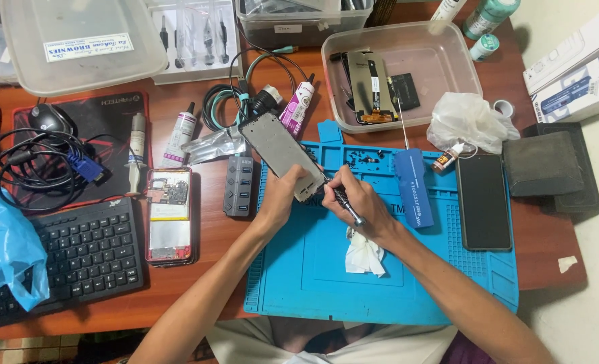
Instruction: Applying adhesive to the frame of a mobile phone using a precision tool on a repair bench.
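Left hand [280,195] clamped on phone frame [282,155]; right hand [360,199] gripping metal tool [345,204] at near end. Best: steady frame, light strokes.

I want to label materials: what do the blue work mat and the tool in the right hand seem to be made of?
The blue work mat looks like matte silicone or rubber: moulded ridges and trays, no glare. The tool in the right hand seems to be metal: a slim grey handle with shiny highlights, though its tip is hidden.

Tool tip [328,191] hidden behind phone frame [283,155]; keyboard [63,259] cut off at left edge; white box [576,64] cropped at right; small screws [360,159] too tiny to tell.
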